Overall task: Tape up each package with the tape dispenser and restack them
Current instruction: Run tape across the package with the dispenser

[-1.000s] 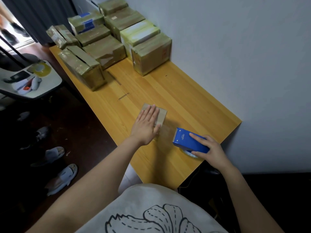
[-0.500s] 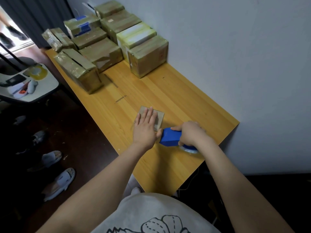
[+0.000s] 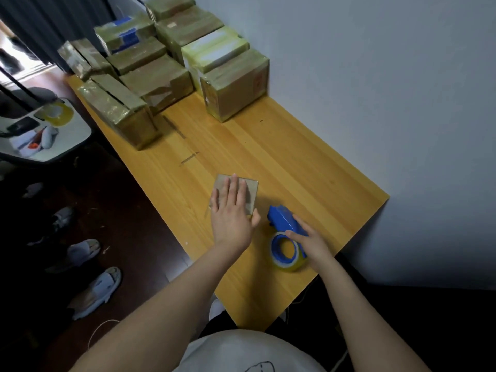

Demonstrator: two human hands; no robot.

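Your left hand (image 3: 233, 210) lies palm down on the small flat brown cardboard package (image 3: 236, 193), fingers straight and close together, with the thumb hanging off the package's near right edge. That package rests on the long yellow wooden table (image 3: 308, 183), on its near half and well apart from everything at the far end.

Just to the right of the small package sits the blue plastic tape dispenser (image 3: 285, 234), lying on the table with its roll of clear yellowish tape (image 3: 288, 255) toward you and its blade end pointing away. Your right hand (image 3: 312, 241) rests on the dispenser's right side, fingers extended along the blue body with slight gaps between them; you cannot tell from here whether the thumb wraps underneath. The dispenser and the small package are near but not touching.

Beyond the small package, at the table's far end against the pale wall (image 3: 389, 89), stands the cluster of larger tape-wrapped cardboard boxes (image 3: 166, 76), packed side by side in rows. One of them shows a blue label, and one is lighter and yellow-green.

To the left of the table, a white side tray (image 3: 77, 135) holds a second tape roll, and pale slippers (image 3: 91, 288) lie on the dark floor.
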